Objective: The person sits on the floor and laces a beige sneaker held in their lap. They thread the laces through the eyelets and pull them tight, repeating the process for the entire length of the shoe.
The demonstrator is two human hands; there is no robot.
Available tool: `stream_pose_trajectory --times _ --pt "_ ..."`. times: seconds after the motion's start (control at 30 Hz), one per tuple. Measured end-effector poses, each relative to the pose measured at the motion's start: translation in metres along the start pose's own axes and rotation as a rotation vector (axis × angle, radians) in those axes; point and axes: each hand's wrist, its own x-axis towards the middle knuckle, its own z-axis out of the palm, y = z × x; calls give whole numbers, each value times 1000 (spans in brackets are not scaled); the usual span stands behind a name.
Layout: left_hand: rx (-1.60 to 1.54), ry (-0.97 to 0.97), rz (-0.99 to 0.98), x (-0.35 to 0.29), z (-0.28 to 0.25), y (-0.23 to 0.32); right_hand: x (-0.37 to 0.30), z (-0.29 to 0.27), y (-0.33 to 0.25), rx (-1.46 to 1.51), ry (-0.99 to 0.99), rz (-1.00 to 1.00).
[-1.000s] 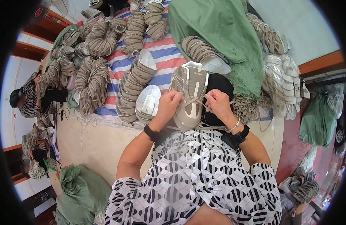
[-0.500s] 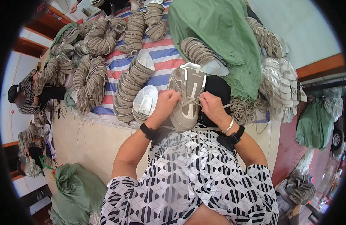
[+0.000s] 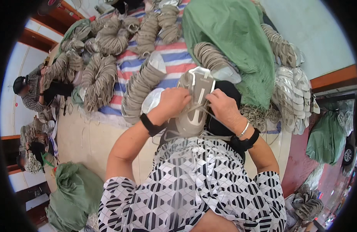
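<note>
I see the beige shoe (image 3: pixel 190 120) before the lap, toe inward. My right hand's (image 3: pixel 226 110) grip pinches a lace (image 3: pixel 211 113); my left hand's (image 3: pixel 172 102) I cannot tell. Stacked uppers (image 3: pixel 141 91) crowd the striped sheet (image 3: pixel 172 57) on the tiled floor (image 3: pixel 99 137).

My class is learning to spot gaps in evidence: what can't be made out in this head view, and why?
Head view: what, if anything, the left hand pinches; hidden by its own fingers.
Head view: part of the white piece beside it; covered by that hand.
Head view: contents of the lower-left green bag; hidden by the bag itself.
Head view: lettering on the shoe; too small.
Head view: whatever the wheel belongs to; cut off by the dark edge.
</note>
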Motion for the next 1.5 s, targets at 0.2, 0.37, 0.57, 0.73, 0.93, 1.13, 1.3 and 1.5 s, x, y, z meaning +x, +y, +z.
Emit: stream_pose_trajectory --times 0.2,0.37,0.57,0.73,0.93,1.13,1.3,1.5 --pt "270 145 651 20 -35 -21 19 2 12 -131 -211 -256" --pt "320 -224 877 54 -50 -22 22 -11 20 -141 -346 -207" --pt "204 -329 690 51 -44 -10 9 -11 28 -11 -252 -220" --pt "-620 -432 113 49 -22 5 10 4 36 78 -198 -254" --pt "239 -109 399 46 -28 38 11 5 47 117 -238 -267" --pt "379 -449 287 51 -30 32 4 4 44 141 -238 -200" --pt "-655 -511 -118 69 -26 4 0 4 41 217 -115 -226" --pt "-683 -261 76 55 5 19 -1 9 45 184 -99 -221"
